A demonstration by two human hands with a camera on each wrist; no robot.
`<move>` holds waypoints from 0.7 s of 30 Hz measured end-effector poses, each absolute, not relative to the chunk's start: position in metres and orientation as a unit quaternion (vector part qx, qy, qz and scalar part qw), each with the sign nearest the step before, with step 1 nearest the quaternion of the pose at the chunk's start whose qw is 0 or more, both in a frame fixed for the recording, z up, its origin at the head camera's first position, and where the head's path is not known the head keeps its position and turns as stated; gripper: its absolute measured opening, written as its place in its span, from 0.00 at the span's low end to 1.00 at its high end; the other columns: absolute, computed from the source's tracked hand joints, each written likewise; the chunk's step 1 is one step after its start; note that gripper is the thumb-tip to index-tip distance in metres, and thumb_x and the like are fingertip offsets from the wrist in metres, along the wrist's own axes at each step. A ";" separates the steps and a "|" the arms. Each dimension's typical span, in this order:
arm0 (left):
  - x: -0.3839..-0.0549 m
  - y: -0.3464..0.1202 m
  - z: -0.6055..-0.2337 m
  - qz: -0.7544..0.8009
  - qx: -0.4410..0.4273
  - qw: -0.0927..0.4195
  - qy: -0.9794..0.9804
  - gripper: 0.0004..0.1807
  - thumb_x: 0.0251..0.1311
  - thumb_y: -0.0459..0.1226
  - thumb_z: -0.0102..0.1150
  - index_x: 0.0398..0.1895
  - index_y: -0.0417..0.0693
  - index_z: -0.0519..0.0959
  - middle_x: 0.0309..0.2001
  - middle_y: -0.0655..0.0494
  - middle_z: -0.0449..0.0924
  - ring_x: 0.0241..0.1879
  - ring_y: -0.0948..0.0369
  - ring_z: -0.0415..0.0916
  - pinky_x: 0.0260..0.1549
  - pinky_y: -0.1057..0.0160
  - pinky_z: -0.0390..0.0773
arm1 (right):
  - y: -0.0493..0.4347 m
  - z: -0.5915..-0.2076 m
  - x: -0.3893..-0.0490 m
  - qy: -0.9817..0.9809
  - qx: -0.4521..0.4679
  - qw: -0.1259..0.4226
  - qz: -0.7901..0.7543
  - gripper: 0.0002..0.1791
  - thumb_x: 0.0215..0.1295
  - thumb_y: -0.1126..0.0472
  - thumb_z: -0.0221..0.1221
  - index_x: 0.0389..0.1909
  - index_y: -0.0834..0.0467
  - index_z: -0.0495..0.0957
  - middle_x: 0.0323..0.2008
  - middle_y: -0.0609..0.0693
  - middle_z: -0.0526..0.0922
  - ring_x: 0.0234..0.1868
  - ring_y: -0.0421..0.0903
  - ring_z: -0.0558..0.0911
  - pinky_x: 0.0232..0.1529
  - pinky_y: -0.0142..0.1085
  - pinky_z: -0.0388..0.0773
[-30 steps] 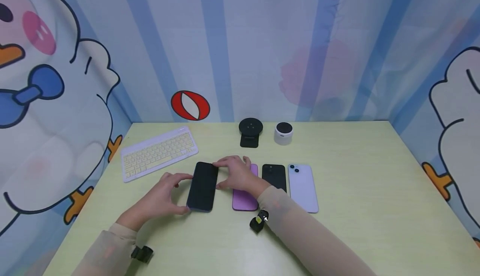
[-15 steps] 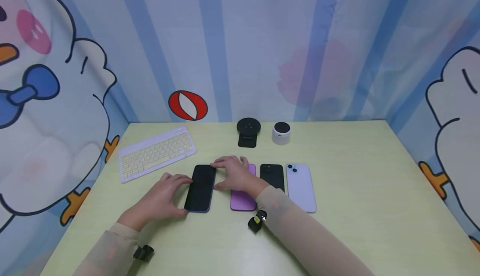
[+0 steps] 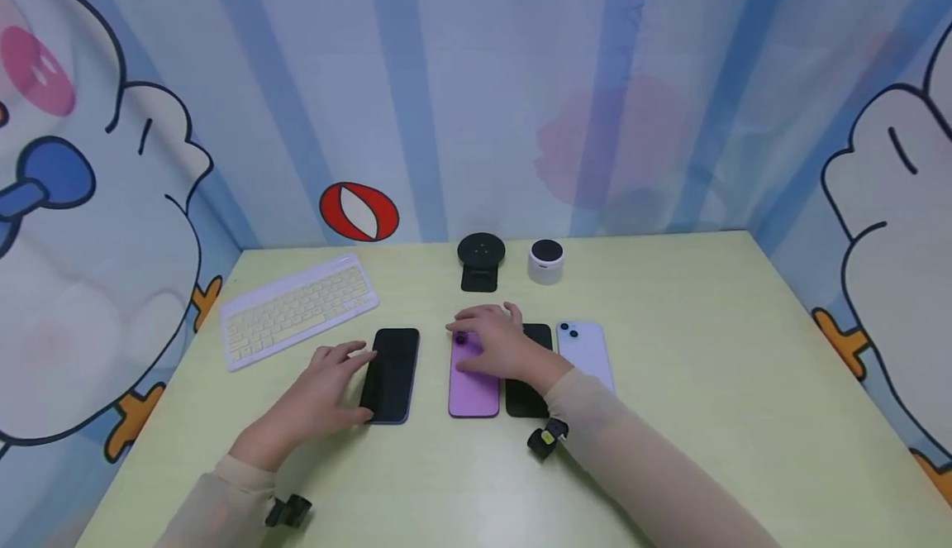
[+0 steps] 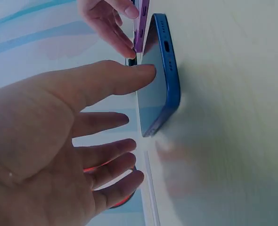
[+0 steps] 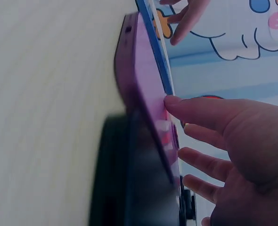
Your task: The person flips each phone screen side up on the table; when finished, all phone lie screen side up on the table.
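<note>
A blue-edged phone [image 3: 391,376] lies screen up on the table. My left hand [image 3: 308,399] is at its left side, thumb by the near corner; in the left wrist view the fingers [image 4: 113,155] are spread, holding nothing. My right hand [image 3: 502,350] is over a purple phone [image 3: 473,397], which lies back up and is partly covered by it. The thumb [image 5: 200,109] is extended in the right wrist view; whether it touches the purple phone I cannot tell. Beside that, a black phone [image 3: 526,402] and a pale lilac phone [image 3: 591,354] lie back up, partly hidden by my right arm.
A pale lilac keyboard [image 3: 297,312] lies at the table's back left. Behind the phones stand a black round-topped stand [image 3: 480,259] and a small white cylinder with a black top [image 3: 546,263]. A printed curtain [image 3: 491,102] hangs behind the table [image 3: 692,333].
My right hand has let go of the blue-edged phone's right side and moved right, over the purple phone. My left hand stays at the blue-edged phone. The head view has shifted slightly.
</note>
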State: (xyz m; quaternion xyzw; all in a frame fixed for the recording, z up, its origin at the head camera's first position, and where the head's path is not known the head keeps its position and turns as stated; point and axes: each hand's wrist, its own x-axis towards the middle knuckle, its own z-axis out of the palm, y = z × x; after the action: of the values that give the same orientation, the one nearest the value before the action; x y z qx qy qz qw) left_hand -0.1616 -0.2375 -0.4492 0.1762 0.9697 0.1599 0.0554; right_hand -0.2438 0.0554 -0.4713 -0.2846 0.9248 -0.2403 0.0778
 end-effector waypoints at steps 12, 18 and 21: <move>-0.175 -0.183 -0.453 0.170 0.192 0.100 0.961 0.40 0.54 0.47 0.78 0.72 0.52 0.74 0.73 0.52 0.70 0.69 0.50 0.63 0.66 0.46 0.73 | 0.097 -0.472 -0.244 0.936 -0.259 0.083 -0.225 0.32 0.65 0.48 0.69 0.69 0.50 0.77 0.70 0.52 0.76 0.76 0.56 0.64 0.76 0.67 0.39; -0.176 -0.168 -0.459 0.165 0.222 0.102 0.956 0.41 0.51 0.49 0.80 0.69 0.50 0.77 0.71 0.52 0.74 0.64 0.53 0.65 0.64 0.51 0.73 | 0.105 -0.472 -0.243 0.939 -0.263 0.077 -0.206 0.30 0.66 0.49 0.68 0.68 0.51 0.78 0.68 0.52 0.77 0.75 0.56 0.66 0.75 0.68 0.41; -0.177 -0.164 -0.462 0.166 0.220 0.102 0.956 0.42 0.49 0.50 0.81 0.69 0.50 0.77 0.71 0.53 0.74 0.62 0.53 0.65 0.62 0.51 0.73 | 0.106 -0.471 -0.242 0.938 -0.271 0.079 -0.203 0.30 0.67 0.51 0.68 0.68 0.52 0.78 0.68 0.52 0.77 0.74 0.56 0.67 0.75 0.68 0.41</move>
State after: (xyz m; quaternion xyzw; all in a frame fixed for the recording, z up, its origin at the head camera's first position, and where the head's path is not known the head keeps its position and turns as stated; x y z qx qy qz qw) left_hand -0.1767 -0.1637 -0.4617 0.2201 0.9557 0.1664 0.1024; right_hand -0.2421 0.1056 -0.4707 -0.2713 0.9376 -0.2027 0.0789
